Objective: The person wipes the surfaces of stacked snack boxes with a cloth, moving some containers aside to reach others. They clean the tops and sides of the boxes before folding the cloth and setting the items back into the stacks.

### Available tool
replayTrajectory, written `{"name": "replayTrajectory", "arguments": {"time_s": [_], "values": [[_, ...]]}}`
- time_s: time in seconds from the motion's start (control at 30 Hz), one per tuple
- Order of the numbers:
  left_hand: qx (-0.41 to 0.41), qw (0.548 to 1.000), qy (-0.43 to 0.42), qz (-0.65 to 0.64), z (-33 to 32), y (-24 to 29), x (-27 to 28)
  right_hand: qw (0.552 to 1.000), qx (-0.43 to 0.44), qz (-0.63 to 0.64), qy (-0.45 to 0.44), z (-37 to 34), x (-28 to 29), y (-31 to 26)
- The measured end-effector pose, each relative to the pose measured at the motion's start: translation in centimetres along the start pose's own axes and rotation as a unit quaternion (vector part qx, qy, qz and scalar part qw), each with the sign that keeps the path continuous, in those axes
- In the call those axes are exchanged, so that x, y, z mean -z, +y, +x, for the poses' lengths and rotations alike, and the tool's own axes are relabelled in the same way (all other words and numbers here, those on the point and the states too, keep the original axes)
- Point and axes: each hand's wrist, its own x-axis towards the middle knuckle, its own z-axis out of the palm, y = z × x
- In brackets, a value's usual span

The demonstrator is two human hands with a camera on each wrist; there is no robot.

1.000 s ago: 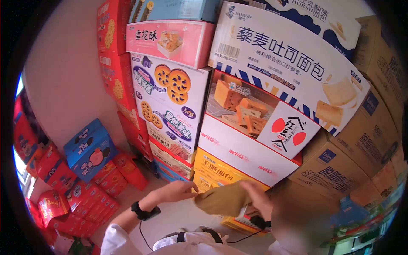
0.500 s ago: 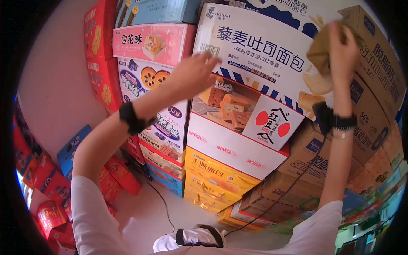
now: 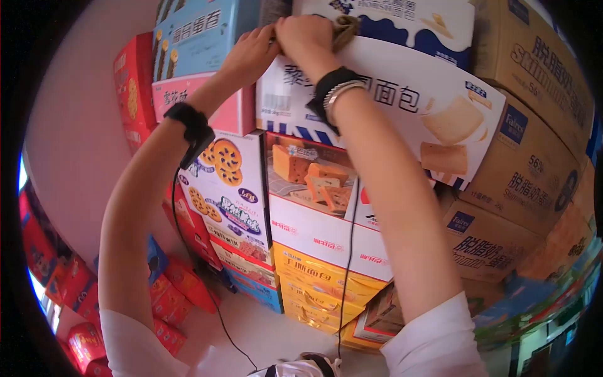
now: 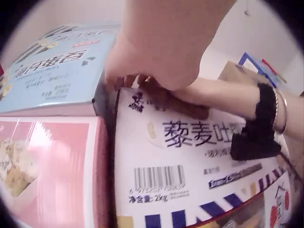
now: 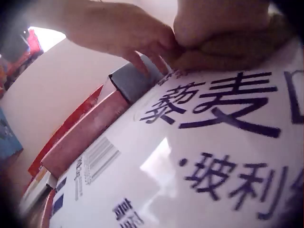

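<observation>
My right hand (image 3: 306, 39) grips a bunched olive-brown cloth (image 3: 345, 32) against the upper edge of the white bread carton (image 3: 452, 119). Beside it, my left hand (image 3: 251, 55) pinches the cloth's left end, near the blue egg-roll carton (image 3: 195, 38). In the left wrist view, the cloth (image 4: 187, 107) lies over the top left of the carton's printed face, partly behind my left hand (image 4: 159, 52). From the right wrist, my left hand (image 5: 128, 35) shows two fingers pointing down, its other fingertips meeting the cloth (image 5: 228, 52) under my right hand (image 5: 221, 21).
Pink (image 3: 245, 103), biscuit (image 3: 235, 195) and yellow (image 3: 314, 276) cartons are stacked below. Brown cartons (image 3: 534, 157) stand at the right, red packages (image 3: 85, 342) at the lower left. Black cables (image 3: 347, 264) hang from both wrists, and a shoe shows at the bottom.
The cloth has gone from low in front of the body, over the carton's right side, to its upper left. Both hands have risen and come together; the left now pinches the cloth.
</observation>
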Motion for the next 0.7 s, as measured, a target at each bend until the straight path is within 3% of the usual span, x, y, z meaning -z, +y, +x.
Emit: {"name": "replayTrajectory", "arguments": {"time_s": [0.03,0.1,0.17,0.23,0.27,0.4,0.43,0.63,0.7], "values": [[-0.008,1.000,0.001,-0.003,0.2,0.2,-0.6,1.000,-0.007,-0.007,0.014,-0.2,0.2,-0.3],[0.076,0.996,0.014,-0.047,0.0,0.1,-1.5,0.999,0.003,-0.027,0.020,-0.6,0.3,0.2],[0.079,0.996,0.024,-0.037,-0.1,0.8,-1.8,0.997,-0.015,-0.031,0.072,-1.5,1.0,1.8],[0.089,0.995,0.037,-0.026,0.0,1.5,-1.8,0.996,-0.020,-0.044,0.073,-3.2,3.6,4.5],[0.091,0.994,0.057,-0.010,-0.2,1.8,-1.9,0.994,0.024,-0.068,0.088,-4.7,6.2,6.1],[0.120,0.987,0.108,0.001,-0.4,2.2,-3.0,0.987,-0.092,-0.127,0.045,-7.6,11.0,12.6],[0.136,0.983,0.126,0.001,-0.5,2.4,-3.4,0.990,-0.051,-0.113,0.067,-8.3,12.0,14.0],[0.142,0.971,0.194,-0.005,-0.6,2.7,-4.5,0.977,-0.050,-0.200,0.049,-11.2,13.5,14.6],[0.144,0.971,0.191,-0.006,-0.7,2.6,-4.6,0.953,0.003,-0.264,0.151,-12.3,12.9,14.6]]}}
